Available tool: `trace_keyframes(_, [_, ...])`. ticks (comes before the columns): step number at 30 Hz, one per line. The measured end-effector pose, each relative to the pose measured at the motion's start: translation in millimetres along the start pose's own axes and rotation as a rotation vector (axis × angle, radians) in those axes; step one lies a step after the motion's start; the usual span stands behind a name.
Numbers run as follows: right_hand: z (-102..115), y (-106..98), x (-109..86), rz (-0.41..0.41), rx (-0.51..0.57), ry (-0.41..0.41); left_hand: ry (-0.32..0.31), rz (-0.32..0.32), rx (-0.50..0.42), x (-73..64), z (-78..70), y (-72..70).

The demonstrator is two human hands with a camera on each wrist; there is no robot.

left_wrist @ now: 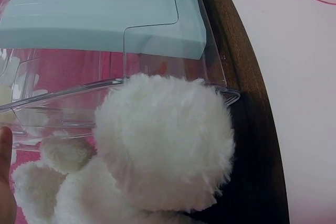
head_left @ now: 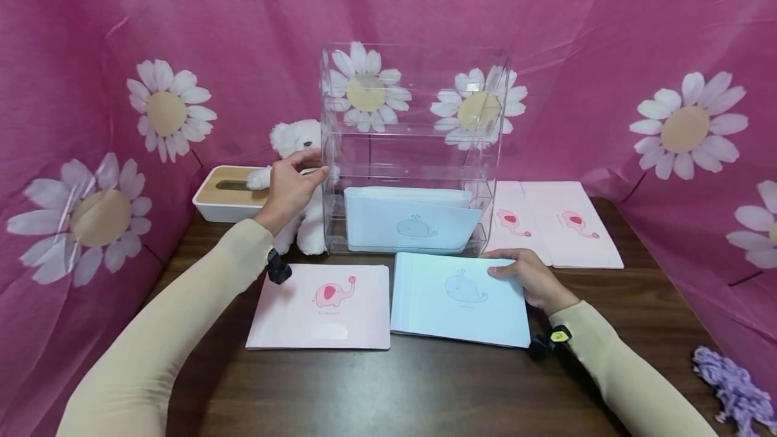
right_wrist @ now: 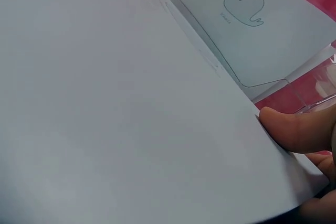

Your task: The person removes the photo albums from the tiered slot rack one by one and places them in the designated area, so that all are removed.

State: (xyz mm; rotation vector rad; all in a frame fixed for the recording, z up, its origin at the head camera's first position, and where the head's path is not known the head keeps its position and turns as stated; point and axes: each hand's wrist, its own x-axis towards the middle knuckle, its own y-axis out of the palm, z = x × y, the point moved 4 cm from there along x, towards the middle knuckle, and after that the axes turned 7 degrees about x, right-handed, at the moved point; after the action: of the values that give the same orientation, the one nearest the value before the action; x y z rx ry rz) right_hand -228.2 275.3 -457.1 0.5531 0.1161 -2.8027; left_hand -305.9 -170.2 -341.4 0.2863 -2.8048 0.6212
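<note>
In the head view, my right hand (head_left: 537, 280) grips the right edge of a light-blue booklet (head_left: 425, 302) with a whale drawing, thumb on its cover. The right wrist view shows the thumb (right_wrist: 294, 129) over that edge. My left hand (head_left: 290, 187) holds the left side of a clear acrylic rack (head_left: 413, 170) with thumb and fingers at its edge. Inside the rack's lowest level stand blue whale booklets (head_left: 376, 224), leaning a little. A pink elephant booklet (head_left: 303, 305) lies flat on the table, left of the gripped one.
A white plush bear (head_left: 312, 221) sits beside the rack, next to a white tissue box (head_left: 224, 212) with a wooden lid. Two pink booklets (head_left: 577, 245) lie right of the rack. Purple fuzzy yarn (head_left: 734, 383) is at the right table edge. Pink flowered cloth (head_left: 577, 12) hangs behind.
</note>
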Motion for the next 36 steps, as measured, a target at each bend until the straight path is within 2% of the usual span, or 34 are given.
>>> trace_keyframes(11, [-4.0, 4.1, 1.0, 0.008, -0.05, 0.012, -0.001, 0.012, -0.006, -0.5, 0.3, -0.7])
trace_keyframes(18, [-2.7, 5.5, 2.2, -0.03, -0.137, -0.001, 0.004, 0.006, -0.011, 0.4, 0.3, -0.6])
trace_keyframes(23, [-1.7, 6.2, 4.1, -0.043, -0.249, -0.027, 0.0, 0.013, -0.013, -0.3, -0.6, -0.4])
trace_keyframes(29, [1.6, 6.7, 7.7, -0.114, -0.464, -0.058, -0.005, 0.02, -0.01, -1.5, -1.7, -0.6])
trace_keyframes(36, [9.3, 10.9, 2.2, -0.136, -0.595, -0.085, 0.007, 0.012, -0.013, -0.4, -0.9, -0.8])
